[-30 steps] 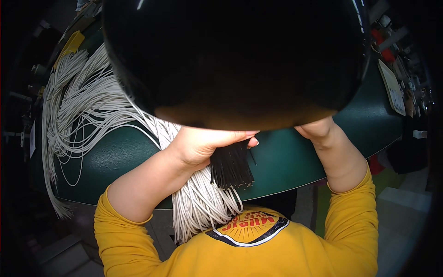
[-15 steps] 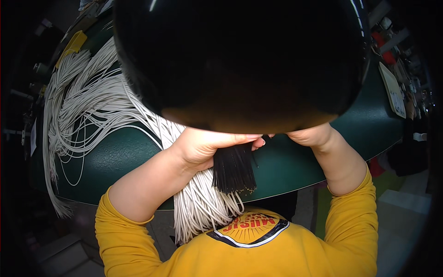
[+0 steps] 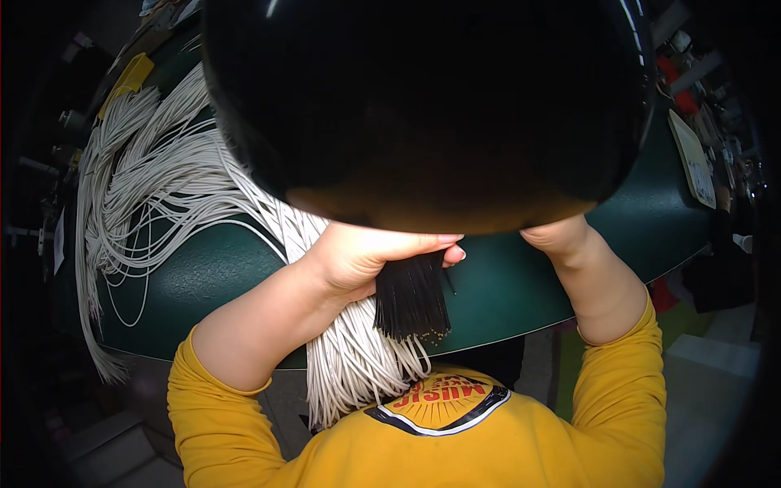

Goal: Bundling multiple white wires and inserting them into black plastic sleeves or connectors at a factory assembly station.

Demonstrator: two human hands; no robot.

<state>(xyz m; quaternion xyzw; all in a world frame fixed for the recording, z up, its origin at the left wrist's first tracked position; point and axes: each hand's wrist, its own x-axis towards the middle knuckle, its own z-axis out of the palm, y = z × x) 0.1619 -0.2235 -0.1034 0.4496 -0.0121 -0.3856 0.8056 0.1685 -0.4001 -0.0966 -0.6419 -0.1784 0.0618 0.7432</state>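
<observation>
My left hand (image 3: 370, 256) is closed around a bundle of thin black wires (image 3: 411, 301), whose cut ends hang down toward me. Its thumb lies across the top of the bundle, and a fingertip shows on the far side. Beneath that wrist runs a thick bundle of white cables (image 3: 358, 358), drooping over the table's near edge against my yellow shirt. My right hand (image 3: 557, 237) is a short way to the right of the black wires. Only its heel and wrist show; a large dark visor-like shape hides the fingers, so what they hold cannot be seen.
The dark visor-like shape (image 3: 423, 114) covers the upper middle of the view. White cables (image 3: 163, 187) spread over the left of the green table (image 3: 512, 285). A yellow bin (image 3: 133, 75) stands at the far left, and a pale card or tray (image 3: 691, 159) lies at the right edge.
My right hand has moved slightly right, away from the black wires, and its fingertips have gone out of sight. My left hand and the bundles stay in place.
</observation>
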